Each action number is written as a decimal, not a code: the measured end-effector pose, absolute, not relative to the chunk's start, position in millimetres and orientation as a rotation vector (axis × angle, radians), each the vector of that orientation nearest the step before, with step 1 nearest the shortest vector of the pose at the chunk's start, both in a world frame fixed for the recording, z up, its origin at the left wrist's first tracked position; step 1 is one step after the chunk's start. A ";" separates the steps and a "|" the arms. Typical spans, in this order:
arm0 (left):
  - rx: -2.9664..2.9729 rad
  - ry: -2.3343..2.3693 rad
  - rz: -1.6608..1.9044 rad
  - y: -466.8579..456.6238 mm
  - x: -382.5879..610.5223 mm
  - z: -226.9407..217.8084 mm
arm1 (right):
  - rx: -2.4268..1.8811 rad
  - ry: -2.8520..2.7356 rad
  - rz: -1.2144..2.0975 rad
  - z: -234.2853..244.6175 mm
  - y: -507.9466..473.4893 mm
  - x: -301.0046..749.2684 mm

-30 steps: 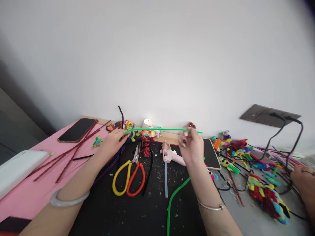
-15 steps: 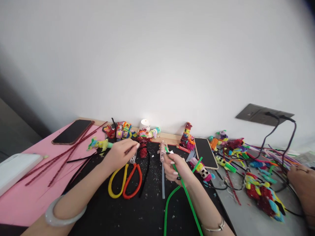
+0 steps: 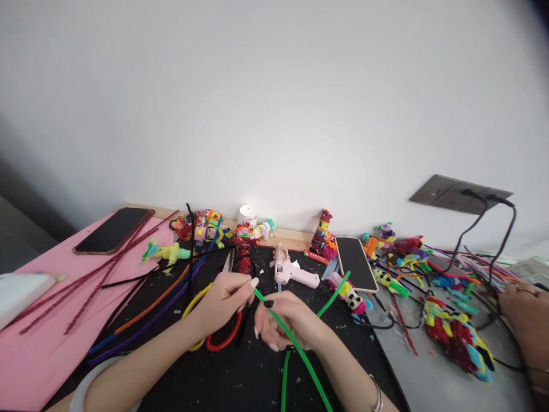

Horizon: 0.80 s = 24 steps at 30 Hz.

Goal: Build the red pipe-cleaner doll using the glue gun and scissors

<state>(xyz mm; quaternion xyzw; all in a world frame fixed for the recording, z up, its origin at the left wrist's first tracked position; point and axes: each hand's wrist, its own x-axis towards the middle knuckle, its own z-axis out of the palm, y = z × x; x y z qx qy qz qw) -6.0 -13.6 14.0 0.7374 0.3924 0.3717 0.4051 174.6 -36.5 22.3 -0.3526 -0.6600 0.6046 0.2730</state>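
My left hand [image 3: 223,300] pinches the tip of a green pipe cleaner [image 3: 300,355] over the black mat [image 3: 240,377]. My right hand [image 3: 287,323] is closed round the same green pipe cleaner a little further along, and the stem runs down toward the lower edge. A second green pipe cleaner [image 3: 334,294] shows behind my right hand. Scissors with a yellow and a red handle [image 3: 214,337] lie under my left hand. A pink glue gun [image 3: 294,273] lies just beyond both hands.
A phone [image 3: 111,230] and dark red pipe cleaners [image 3: 86,277] lie on the pink sheet at the left. Another phone [image 3: 357,264], small pipe-cleaner figures [image 3: 454,337] and cables crowd the right. Another person's hand [image 3: 523,312] rests at the right edge.
Both hands have drawn back toward me and come together. My left hand left the scissors area and took the green stem's tip; the stem came down from its raised level position.
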 end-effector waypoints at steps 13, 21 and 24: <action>1.337 1.032 0.990 -7.9 -6.2 10.8 | -0.732 -1.274 1.725 6.0 -35.9 171.1; 1.472 1.008 1.014 -14.1 0.9 18.9 | -1.119 -1.749 0.708 5.9 -46.9 170.0; 1.409 1.000 1.035 -13.8 2.6 17.9 | -1.052 -1.872 0.630 9.2 -48.8 168.1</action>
